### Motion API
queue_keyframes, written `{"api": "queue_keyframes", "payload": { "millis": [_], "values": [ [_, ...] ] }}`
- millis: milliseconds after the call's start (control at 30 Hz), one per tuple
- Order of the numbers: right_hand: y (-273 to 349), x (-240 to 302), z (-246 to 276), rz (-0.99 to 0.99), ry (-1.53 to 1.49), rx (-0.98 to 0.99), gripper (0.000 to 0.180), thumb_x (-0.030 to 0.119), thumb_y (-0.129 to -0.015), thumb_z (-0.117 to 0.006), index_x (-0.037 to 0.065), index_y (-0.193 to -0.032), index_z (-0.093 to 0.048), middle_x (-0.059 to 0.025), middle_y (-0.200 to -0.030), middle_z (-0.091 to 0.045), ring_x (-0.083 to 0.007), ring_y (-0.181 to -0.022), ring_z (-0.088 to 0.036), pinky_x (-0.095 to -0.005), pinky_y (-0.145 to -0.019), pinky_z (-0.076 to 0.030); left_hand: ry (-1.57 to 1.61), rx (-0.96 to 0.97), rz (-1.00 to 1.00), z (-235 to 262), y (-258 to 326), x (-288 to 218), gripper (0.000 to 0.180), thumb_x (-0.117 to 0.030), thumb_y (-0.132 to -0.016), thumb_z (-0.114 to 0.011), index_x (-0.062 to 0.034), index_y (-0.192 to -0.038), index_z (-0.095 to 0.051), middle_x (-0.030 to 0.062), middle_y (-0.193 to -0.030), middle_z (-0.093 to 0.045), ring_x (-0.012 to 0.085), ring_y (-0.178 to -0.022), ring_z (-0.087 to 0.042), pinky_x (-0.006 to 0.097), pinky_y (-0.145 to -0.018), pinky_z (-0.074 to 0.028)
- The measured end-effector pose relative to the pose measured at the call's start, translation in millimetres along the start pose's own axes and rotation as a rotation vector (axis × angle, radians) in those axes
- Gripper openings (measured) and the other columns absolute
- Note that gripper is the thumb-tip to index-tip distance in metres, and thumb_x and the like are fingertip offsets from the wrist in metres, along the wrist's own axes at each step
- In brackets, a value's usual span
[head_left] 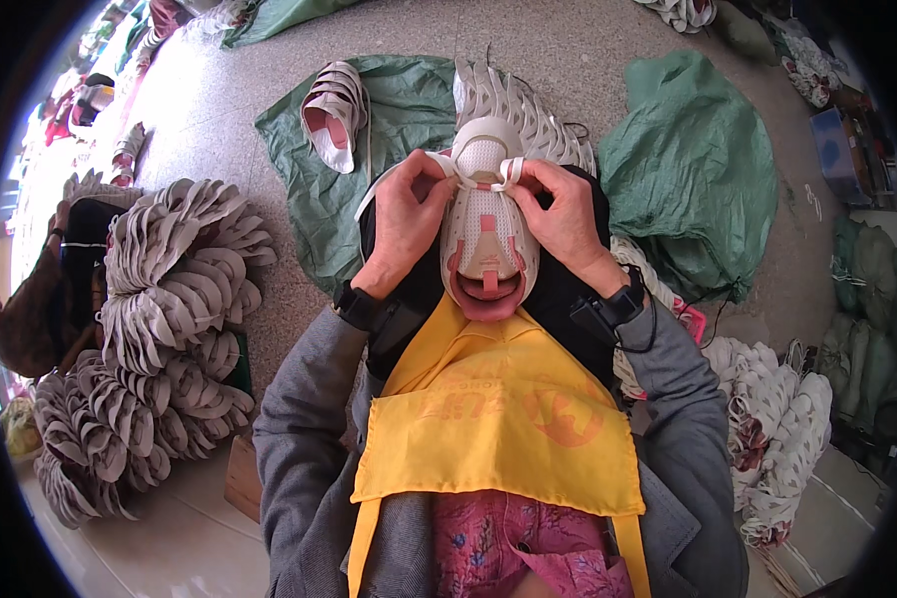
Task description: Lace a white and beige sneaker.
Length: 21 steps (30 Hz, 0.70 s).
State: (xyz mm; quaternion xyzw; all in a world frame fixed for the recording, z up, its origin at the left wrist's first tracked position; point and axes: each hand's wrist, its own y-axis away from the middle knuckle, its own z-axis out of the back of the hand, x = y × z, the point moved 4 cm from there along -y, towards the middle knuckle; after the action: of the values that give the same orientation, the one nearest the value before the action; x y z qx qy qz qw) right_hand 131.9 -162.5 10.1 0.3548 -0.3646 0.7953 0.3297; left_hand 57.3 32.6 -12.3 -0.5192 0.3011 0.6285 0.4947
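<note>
A white sneaker upper (483, 224) with pink trim and pink lining rests between my knees, its toe pointing away and its heel opening toward me. My left hand (409, 214) is closed, pinching a white shoelace (447, 161) at the left of the eyelets. On the other side, my right hand (566, 221) pinches the lace too, where it forms a small loop (512, 171). The lace crosses over the upper between both hands. Black bands sit on both wrists, and a yellow apron (498, 429) covers my lap.
Green sacking (299, 214) lies ahead, bearing another laced upper (334, 115) and a row of white uppers (528, 110). A crumpled green sack (693, 179) is at the right. Grey-white shoe parts (169, 289) are stacked at the left; bundled uppers (777, 429) lie at the lower right.
</note>
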Motion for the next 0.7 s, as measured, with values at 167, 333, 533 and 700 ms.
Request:
{"api": "queue_keyframes", "payload": {
  "millis": [167,333,533,700],
  "values": [
    [1,0,0,0.003,0.009,-0.004,0.019,-0.001,-0.084,-0.073,0.000,-0.103,-0.068,-0.0142,-0.085,-0.068,-0.0264,-0.070,-0.067,-0.0332,-0.064,-0.052,0.017,-0.033,0.018,-2,2,0,0.013,0.000,-0.091,-0.071,-0.0001,-0.087,-0.058,0.0009,-0.077,-0.065,0.0059,-0.073,-0.064,0.023,-0.067,-0.051],
    [-1,0,0,0.027,0.017,-0.013,0.020,-0.002,-0.084,-0.073,0.000,-0.103,-0.067,-0.0137,-0.085,-0.068,-0.0266,-0.070,-0.067,-0.0334,-0.064,-0.052,-0.042,0.002,-0.027,0,-1,0,0.013,0.002,-0.090,-0.070,0.0001,-0.088,-0.057,0.0024,-0.078,-0.066,0.0055,-0.073,-0.065,0.023,-0.065,-0.051],
    [0,0,0,0.015,0.010,-0.013,0.020,-0.002,-0.084,-0.073,0.000,-0.103,-0.068,-0.0136,-0.085,-0.068,-0.0258,-0.069,-0.067,-0.0327,-0.064,-0.052,-0.269,-0.033,-0.332,-3,-2,-30,0.015,0.007,-0.084,-0.067,0.0011,-0.088,-0.054,0.0113,-0.075,-0.061,0.0213,-0.068,-0.066,0.033,-0.061,-0.050],
    [0,-1,0,-0.024,-0.007,0.001,0.021,-0.002,-0.084,-0.073,0.000,-0.105,-0.068,-0.0135,-0.085,-0.069,-0.0237,-0.069,-0.068,-0.0324,-0.064,-0.053,-0.267,0.004,-0.355,-8,-2,-29,0.015,0.003,-0.084,-0.071,0.0010,-0.088,-0.056,0.0098,-0.074,-0.062,0.0186,-0.066,-0.065,0.032,-0.062,-0.050]
  ]
}}
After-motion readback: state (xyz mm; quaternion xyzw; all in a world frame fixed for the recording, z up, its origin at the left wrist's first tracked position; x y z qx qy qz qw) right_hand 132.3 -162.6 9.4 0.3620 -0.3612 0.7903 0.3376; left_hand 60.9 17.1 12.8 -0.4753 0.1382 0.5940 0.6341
